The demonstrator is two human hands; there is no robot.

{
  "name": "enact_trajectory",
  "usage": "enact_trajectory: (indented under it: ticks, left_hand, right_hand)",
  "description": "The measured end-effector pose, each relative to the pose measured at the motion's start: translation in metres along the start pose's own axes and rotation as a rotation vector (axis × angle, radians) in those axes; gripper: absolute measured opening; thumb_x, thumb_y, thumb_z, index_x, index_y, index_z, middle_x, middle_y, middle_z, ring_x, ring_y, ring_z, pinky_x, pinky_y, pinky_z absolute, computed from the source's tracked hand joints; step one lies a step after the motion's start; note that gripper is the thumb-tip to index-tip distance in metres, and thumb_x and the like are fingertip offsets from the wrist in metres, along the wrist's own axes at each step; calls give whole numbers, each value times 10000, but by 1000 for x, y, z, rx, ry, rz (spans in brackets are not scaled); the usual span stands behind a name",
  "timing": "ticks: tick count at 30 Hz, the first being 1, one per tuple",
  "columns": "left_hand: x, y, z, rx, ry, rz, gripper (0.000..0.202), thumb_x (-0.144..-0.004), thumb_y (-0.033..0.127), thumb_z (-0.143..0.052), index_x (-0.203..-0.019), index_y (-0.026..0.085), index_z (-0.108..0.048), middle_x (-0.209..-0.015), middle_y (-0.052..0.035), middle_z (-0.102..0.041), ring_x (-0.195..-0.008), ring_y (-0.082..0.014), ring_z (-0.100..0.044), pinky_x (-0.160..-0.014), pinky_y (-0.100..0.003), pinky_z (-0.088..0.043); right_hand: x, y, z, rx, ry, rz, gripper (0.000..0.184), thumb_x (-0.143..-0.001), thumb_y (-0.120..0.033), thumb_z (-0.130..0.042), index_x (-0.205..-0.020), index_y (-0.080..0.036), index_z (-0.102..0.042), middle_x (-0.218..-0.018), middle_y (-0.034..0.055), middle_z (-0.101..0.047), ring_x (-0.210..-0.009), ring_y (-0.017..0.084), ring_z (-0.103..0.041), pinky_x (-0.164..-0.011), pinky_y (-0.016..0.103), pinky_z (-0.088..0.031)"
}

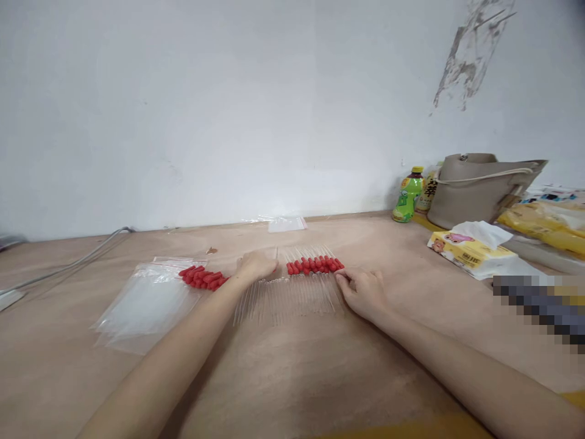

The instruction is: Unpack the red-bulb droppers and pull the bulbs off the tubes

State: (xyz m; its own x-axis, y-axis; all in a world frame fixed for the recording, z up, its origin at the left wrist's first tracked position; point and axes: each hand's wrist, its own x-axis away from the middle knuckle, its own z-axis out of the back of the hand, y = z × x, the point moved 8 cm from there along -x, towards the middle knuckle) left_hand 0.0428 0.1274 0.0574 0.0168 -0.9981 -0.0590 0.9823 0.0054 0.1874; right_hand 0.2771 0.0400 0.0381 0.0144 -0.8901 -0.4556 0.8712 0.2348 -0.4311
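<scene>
A row of clear glass pipettes (292, 296) lies side by side on the wooden table (320, 366). Several red rubber bulbs (315, 264) sit along the row's far end. My left hand (256, 266) rests with curled fingers on the row's left far end, and what its fingers hold is hidden. My right hand (363, 291) lies at the row's right edge, its fingers bent and pinched against the outermost pipettes. A loose heap of red bulbs (204, 277) lies left of my left hand.
A stack of clear plastic bags (141, 305) lies at the left, with a grey cable (68, 263) beyond it. At the right stand a green drink bottle (408, 195), a beige bag (479, 188) and a tissue pack (470, 249). Another small clear bag (287, 224) lies by the wall.
</scene>
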Motion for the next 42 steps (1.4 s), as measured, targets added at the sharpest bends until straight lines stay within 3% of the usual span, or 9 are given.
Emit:
enact_trajectory:
  ticks: [5, 7, 10, 14, 18, 25, 28, 33, 42]
  left_hand:
    - [48, -11, 30, 5, 195, -178, 221, -742, 334, -445, -713, 161, -579, -806, -82, -638, -773, -208, -595, -653, -274, -421]
    - [79, -8, 35, 21, 303, -387, 150, -747, 276, -459, -701, 163, -545, -744, -48, -612, -682, -162, -575, -631, -252, -423]
    - [130, -3, 31, 78, 442, -710, 124, -781, 225, -463, -722, 159, -550, -702, -27, -588, -585, -112, -541, -546, -211, -418]
    - [167, -2, 20, 217, 580, -881, 41, -776, 164, -528, -800, 169, -561, -816, -19, -625, -633, -77, -580, -549, -158, -442]
    - [172, 1, 9, 276, 613, -920, 45, -762, 153, -566, -800, 172, -552, -816, -17, -634, -663, -80, -601, -577, -156, -473]
    - [175, 9, 10, 259, 612, -1002, 180, -758, 169, -594, -936, 165, -570, -895, -52, -642, -796, -132, -610, -720, -252, -500]
    - [173, 21, 6, 169, 555, -1039, 286, -780, 224, -589, -1057, 164, -552, -1005, -80, -638, -963, -198, -575, -835, -351, -467]
    - [178, 29, 5, 150, 593, -1097, 201, -808, 164, -560, -1007, 145, -574, -936, -50, -674, -900, -160, -606, -839, -325, -469]
    - [200, 38, 8, -146, 709, -1253, 260, -829, 134, -514, -1081, 97, -569, -1074, -78, -637, -1033, -221, -562, -880, -375, -478]
  right_hand:
    - [1, -5, 7, -145, 160, 129, 227, -810, -271, -452, -918, -182, -630, -786, 56, -614, -719, 179, -560, -712, 330, -390]
    - [6, -16, 14, -226, 239, 255, 254, -817, -277, -458, -1006, -170, -590, -871, 86, -585, -812, 197, -553, -738, 339, -431]
    - [18, -39, 21, -249, 257, 454, 327, -821, -283, -478, -1129, -179, -511, -1020, 109, -545, -966, 211, -517, -825, 363, -436]
    - [43, -79, 20, -141, 153, 753, 390, -796, -340, -529, -1152, -183, -500, -1092, 109, -550, -1012, 226, -499, -869, 413, -394]
    - [58, -102, 10, -52, 119, 881, 344, -798, -365, -535, -1086, -177, -545, -1062, 87, -595, -1017, 231, -492, -924, 465, -312]
    - [57, -106, -5, -62, 136, 834, 97, -832, -238, -519, -832, -204, -609, -816, -2, -644, -870, 156, -527, -955, 436, -258]
    - [59, -106, -5, -107, 125, 830, 95, -831, -216, -509, -807, -189, -597, -782, -5, -643, -821, 141, -531, -951, 430, -259]
    - [62, -109, -6, -170, 83, 850, 99, -827, -244, -517, -865, -193, -593, -821, -4, -652, -839, 150, -536, -955, 450, -265]
    - [69, -117, -7, -284, 23, 955, 136, -828, -149, -485, -893, -122, -602, -868, 68, -653, -881, 140, -566, -881, 290, -451]
